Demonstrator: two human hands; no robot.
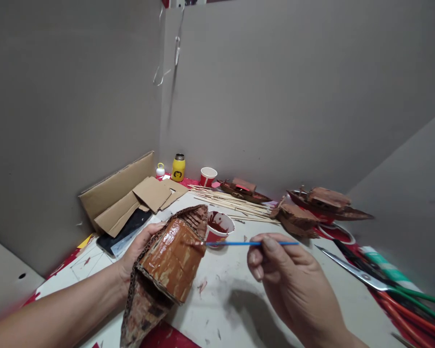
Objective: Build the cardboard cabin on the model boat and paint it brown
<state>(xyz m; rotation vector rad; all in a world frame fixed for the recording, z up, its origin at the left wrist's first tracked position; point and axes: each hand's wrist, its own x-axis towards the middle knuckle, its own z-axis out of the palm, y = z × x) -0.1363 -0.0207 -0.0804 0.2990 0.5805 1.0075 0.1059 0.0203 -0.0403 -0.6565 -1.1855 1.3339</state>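
My left hand (137, 249) grips a cardboard model boat (172, 258) from its left side, tilted up above the table; most of the fingers are hidden behind it. Wet brown paint shines on the boat's curved roof, with paler streaks lower down. Between thumb and fingers of my right hand (284, 266) is a thin blue paintbrush (239, 243), held level, its tip touching the right part of the roof. Just behind the boat stands a paper cup (221, 232) with dark brown paint inside and smeared on its rim.
Thin wooden sticks (235, 203) lie across the back. Painted boats (326, 200) stand at right, near scissors (362, 275) with green handles. Cardboard pieces (152, 193) and a dark phone (125, 229) are at left. A yellow bottle (179, 168) and another cup (208, 177) stand by the grey walls.
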